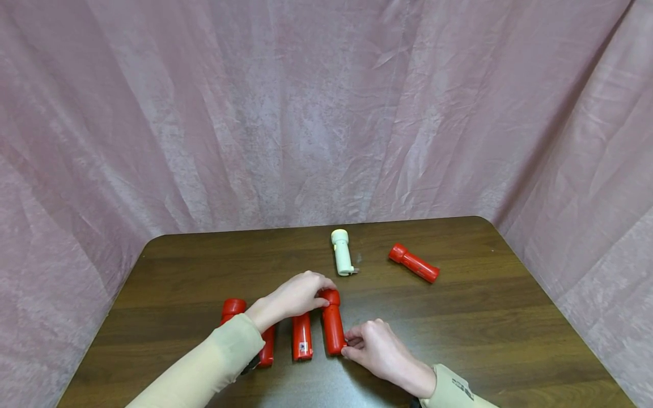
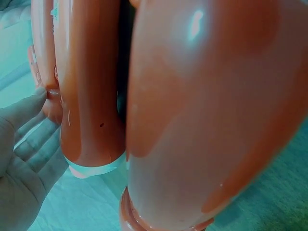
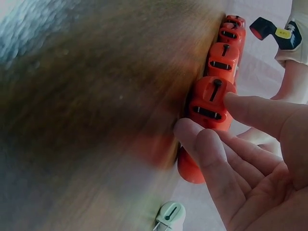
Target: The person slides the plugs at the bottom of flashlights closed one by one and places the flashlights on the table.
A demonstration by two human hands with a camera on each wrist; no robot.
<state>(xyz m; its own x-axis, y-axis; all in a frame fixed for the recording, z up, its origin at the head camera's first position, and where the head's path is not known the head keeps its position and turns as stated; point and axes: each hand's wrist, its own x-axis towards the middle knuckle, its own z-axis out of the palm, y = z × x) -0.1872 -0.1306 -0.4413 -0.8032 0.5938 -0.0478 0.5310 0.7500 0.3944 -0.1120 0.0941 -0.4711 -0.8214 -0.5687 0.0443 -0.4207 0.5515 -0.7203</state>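
Observation:
A red flashlight (image 1: 334, 328) lies on the table between my hands, its wide head away from me. My left hand (image 1: 298, 294) holds that head between thumb and fingers. At the tail end, my right hand (image 1: 377, 348) pinches the flashlight with thumb and fingertips. Just to the left lies a second red flashlight (image 1: 302, 340), its head hidden under my left hand. Further left are another red flashlight (image 1: 267, 345) and a red flashlight head (image 1: 233, 306), both partly covered by my left arm. In the right wrist view the tail (image 3: 214, 98) of the held flashlight shows dark slots.
A pale green flashlight (image 1: 343, 254) lies toward the back of the wooden table (image 1: 490, 317), a small tab sticking out at its tail. One more red flashlight (image 1: 414, 264) lies slantwise at the back right. Pink curtains (image 1: 306, 113) hang behind the table and along its sides.

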